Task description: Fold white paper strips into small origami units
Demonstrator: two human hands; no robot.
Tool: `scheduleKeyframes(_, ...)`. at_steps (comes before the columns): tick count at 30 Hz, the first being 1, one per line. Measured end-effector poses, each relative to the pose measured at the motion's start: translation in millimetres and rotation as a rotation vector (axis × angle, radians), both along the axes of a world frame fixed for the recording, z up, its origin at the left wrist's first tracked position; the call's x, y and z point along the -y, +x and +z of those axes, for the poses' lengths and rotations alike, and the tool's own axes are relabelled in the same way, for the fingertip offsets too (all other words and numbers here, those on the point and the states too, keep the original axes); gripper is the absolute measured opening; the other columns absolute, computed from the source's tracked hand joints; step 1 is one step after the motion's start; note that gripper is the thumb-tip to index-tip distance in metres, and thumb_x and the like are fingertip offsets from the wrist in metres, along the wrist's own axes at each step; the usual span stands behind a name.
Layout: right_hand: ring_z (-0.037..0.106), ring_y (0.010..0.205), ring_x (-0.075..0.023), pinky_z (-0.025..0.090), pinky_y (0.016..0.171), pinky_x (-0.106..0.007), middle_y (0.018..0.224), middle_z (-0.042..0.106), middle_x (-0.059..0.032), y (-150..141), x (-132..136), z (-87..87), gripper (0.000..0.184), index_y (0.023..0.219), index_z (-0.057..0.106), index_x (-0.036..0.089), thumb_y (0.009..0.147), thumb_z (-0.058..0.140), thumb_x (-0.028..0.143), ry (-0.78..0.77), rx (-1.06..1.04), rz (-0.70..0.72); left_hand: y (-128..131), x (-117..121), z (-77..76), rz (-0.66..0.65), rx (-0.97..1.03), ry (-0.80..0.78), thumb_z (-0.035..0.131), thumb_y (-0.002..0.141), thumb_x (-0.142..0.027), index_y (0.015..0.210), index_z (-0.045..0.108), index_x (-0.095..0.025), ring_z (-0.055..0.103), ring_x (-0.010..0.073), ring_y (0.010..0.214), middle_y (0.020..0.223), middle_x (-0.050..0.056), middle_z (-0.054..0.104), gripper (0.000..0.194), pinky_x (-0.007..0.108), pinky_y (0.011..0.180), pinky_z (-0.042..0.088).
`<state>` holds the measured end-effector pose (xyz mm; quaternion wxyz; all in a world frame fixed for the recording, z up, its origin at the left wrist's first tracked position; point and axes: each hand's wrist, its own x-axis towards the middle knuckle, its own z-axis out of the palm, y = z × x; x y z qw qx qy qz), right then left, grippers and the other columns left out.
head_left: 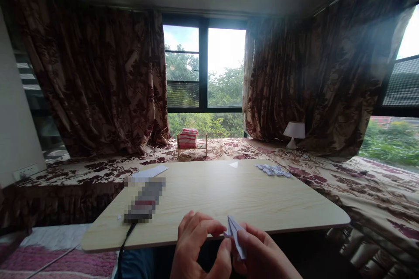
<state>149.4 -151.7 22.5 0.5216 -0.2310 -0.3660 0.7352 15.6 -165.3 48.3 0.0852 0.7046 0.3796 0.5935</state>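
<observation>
Both hands meet at the near edge of a light wooden table (pixel 229 196), pinching one small folded piece of white paper (pixel 236 233). My left hand (pixel 199 248) has its fingers curled, thumb and forefinger closed on the paper's left tip. My right hand (pixel 262 255) wraps around the paper's lower part from the right. The paper stands tilted, point up. On the table's far side lie a flat white sheet (pixel 152 171), a tiny white folded piece (pixel 234 164) and a pile of small folded papers (pixel 273 170).
A blurred dark device (pixel 145 200) with a black cable (pixel 126 239) lies on the table's left part. A floral-covered window seat runs behind, holding a small wooden stand with a striped cloth (pixel 188 138) and a white lamp (pixel 294 133). Heavy curtains frame the windows.
</observation>
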Motion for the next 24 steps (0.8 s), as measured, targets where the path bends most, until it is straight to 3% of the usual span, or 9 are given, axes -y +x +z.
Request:
scheduleKeyframes(5, 0.044, 0.045, -0.0023, 0.034, 0.046, -0.014, 0.057, 0.055, 0.0028, 2, 6, 9.7, 0.028, 0.070, 0.064, 0.014, 0.065, 0.074, 0.039, 0.041, 0.040, -0.013, -2, -2, -0.3, 0.021, -0.001, 0.009, 0.047, 0.078, -0.017, 0.074, 0.056, -0.023, 0.055, 0.0163, 0.075, 0.072, -0.001, 0.057, 0.011, 0.044, 0.100, 0.029)
scheduleKeyframes(11, 0.042, 0.054, -0.0084, 0.033, 0.049, -0.019, 0.057, 0.052, 0.0012, 15, 28, 31.7, 0.029, 0.064, 0.060, 0.016, 0.068, 0.069, 0.043, 0.301, 0.533, -0.270, -28, 10, 26.1, 0.149, -0.118, 0.182, 0.055, 0.073, -0.012, 0.089, 0.058, -0.026, 0.054, 0.0183, 0.091, 0.088, 0.001, 0.058, 0.021, 0.042, 0.103, 0.027)
scheduleKeyframes(15, 0.038, 0.054, -0.0099, 0.032, 0.048, -0.022, 0.056, 0.046, 0.0012, 19, 37, 43.0, 0.030, 0.061, 0.057, 0.017, 0.071, 0.063, 0.044, 0.432, 0.702, -0.344, -34, 17, 39.1, 0.113, -0.185, 0.261, 0.053, 0.072, -0.007, 0.080, 0.057, -0.025, 0.054, 0.0148, 0.083, 0.080, -0.002, 0.054, 0.019, 0.040, 0.103, 0.028)
scheduleKeyframes(24, 0.036, 0.053, -0.0084, 0.033, 0.046, -0.019, 0.055, 0.044, 0.0022, 21, 30, 45.8, 0.024, 0.062, 0.058, 0.015, 0.073, 0.063, 0.037, 0.539, 0.804, -0.260, -17, 14, 28.6, -0.011, -0.158, -0.020, 0.054, 0.075, -0.023, 0.068, 0.057, -0.022, 0.053, 0.0173, 0.079, 0.075, 0.001, 0.054, 0.007, 0.044, 0.102, 0.026)
